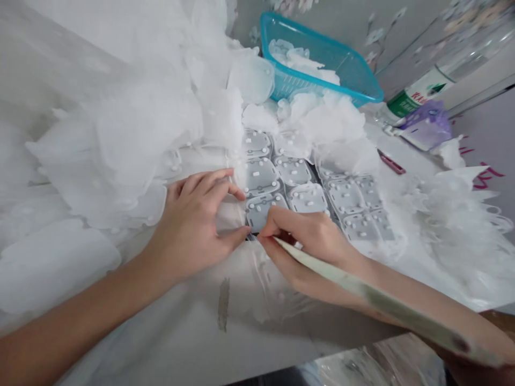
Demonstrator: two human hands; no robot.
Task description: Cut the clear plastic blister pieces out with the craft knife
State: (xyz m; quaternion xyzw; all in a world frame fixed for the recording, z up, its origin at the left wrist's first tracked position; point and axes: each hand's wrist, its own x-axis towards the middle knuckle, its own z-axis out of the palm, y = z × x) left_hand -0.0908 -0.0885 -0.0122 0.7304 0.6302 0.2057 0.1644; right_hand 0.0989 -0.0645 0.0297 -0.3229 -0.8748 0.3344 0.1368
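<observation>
A grey moulded sheet of rounded panels studded with white pegs [265,209] lies just past the fingertips of both hands. The right hand [309,246] clenches a long pale stick [386,305], its tip at the sheet's near edge. The left hand [193,220] has its fingers [213,182] curved against white translucent film [120,134]; any pinch cannot be told. A teal plastic basket [322,43] sits beyond.

Grey wallpaper [346,32] printed with pale flowers rises behind a white-topped work table [161,343], with a glossy brownish surface [378,364] below its near edge.
</observation>
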